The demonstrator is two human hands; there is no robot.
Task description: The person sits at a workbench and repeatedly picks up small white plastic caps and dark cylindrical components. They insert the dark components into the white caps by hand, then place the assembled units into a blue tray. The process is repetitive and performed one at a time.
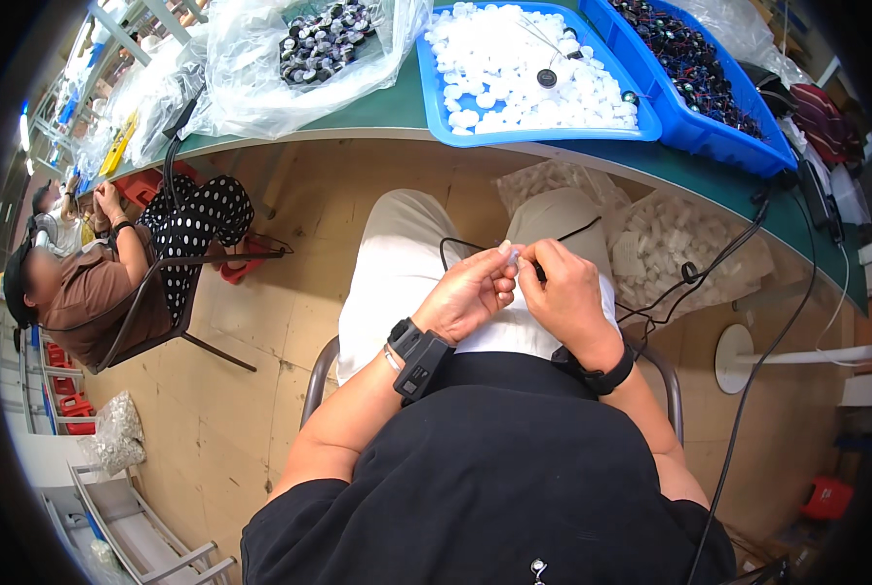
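Observation:
Over my lap, both hands meet at the fingertips. My left hand [467, 295] is closed, thumb and forefinger pinching a small whitish piece [513, 257]; its exact kind is too small to make out. My right hand [564, 295] is closed too, its fingertips pressed against the other side of the same piece. Something dark shows under the right fingers, mostly hidden. A thin black cable [445, 250] loops out behind my hands across my thighs. Ahead on the table, a blue tray [434, 97] holds many small white round caps, with a black round part [547, 78] on wires lying on top.
A deeper blue bin [723, 146] of dark wired parts stands right of the tray. Clear plastic bags [251, 93] with dark round parts lie left on the green table [397, 105]. Bags of white pieces [684, 249] sit under it. Black cables hang at right. A seated person [104, 292] works at left.

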